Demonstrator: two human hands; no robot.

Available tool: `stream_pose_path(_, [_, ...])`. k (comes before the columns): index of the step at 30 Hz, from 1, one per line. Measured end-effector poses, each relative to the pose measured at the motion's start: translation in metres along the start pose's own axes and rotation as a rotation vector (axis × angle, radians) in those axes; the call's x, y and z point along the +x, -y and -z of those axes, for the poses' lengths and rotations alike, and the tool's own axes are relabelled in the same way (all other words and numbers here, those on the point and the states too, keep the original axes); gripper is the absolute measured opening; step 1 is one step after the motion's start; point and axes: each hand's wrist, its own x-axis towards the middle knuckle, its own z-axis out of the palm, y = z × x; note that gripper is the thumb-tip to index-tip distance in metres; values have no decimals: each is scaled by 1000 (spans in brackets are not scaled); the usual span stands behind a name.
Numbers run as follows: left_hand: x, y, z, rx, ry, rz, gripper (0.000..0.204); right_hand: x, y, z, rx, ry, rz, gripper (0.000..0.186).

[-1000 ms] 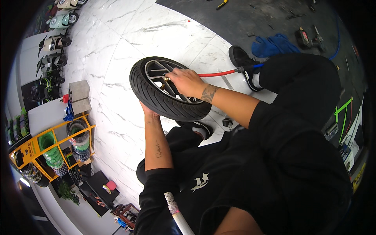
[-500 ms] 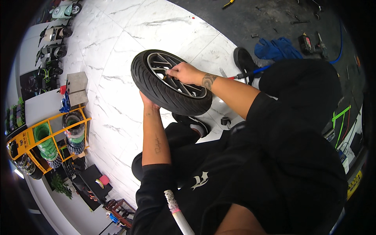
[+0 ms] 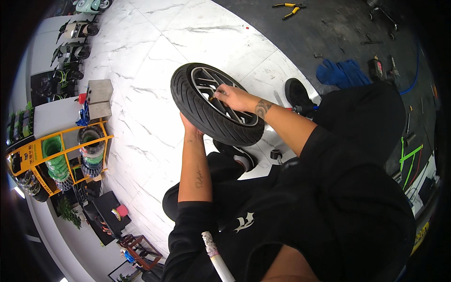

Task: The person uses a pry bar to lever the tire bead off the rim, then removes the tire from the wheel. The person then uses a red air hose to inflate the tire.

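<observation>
A wheel with a black tyre (image 3: pixel 197 113) and a black-and-silver spoked rim (image 3: pixel 203 78) is held tilted above the white floor, in front of my knees. My left hand (image 3: pixel 191 124) supports the tyre from below at its near side; its fingers are mostly hidden under the rubber. My right hand (image 3: pixel 235 98) reaches over the rim, thumb and fingers pinched among the spokes near the hub. A small brownish bit shows at the fingertips, too small to name. Beyond my right forearm, a hose with a red and blue end (image 3: pixel 300 109) is partly covered.
Yellow-handled pliers (image 3: pixel 291 8), a blue cloth (image 3: pixel 342 74) and a power tool (image 3: pixel 377 69) lie on the dark mat. A small black cylinder (image 3: pixel 276 154) stands by my shoe. A yellow rack (image 3: pixel 70 155) of tyres is left. A lit cigarette (image 3: pixel 217 258) juts up at the lower edge.
The whole view has shifted, so the wheel and both arms appear farther right and slightly lower. The pliers show fully now. My grip on the tyre looks the same.
</observation>
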Motion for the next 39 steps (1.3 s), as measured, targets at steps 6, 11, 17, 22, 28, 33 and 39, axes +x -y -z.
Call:
stream_pose_path(6, [3,0,2,-4,33,8,40,8,1,6,150,156,-144,43])
stream_pose_path(11, [6,0,3,19,0,15,40,5,3,10,324,194,-218,37])
stream_pose_path(17, [7,-1,6,19,4,15,40,7,5,9,124,147,-78,42])
stream_pose_path(22, [5,1,3,38,12,-40,38,2,12,4,-131,17,89,48])
stream_pose_path(28, [6,0,2,40,49,-40,36,-8,25,-2,-287,-73,86,42])
stream_pose_path(33, [8,0,5,51,44,-28,36,-8,30,-2,-350,-76,65,42])
stream_pose_path(39, [11,0,7,42,64,-17,37,-9,34,-3,-386,-91,94,39])
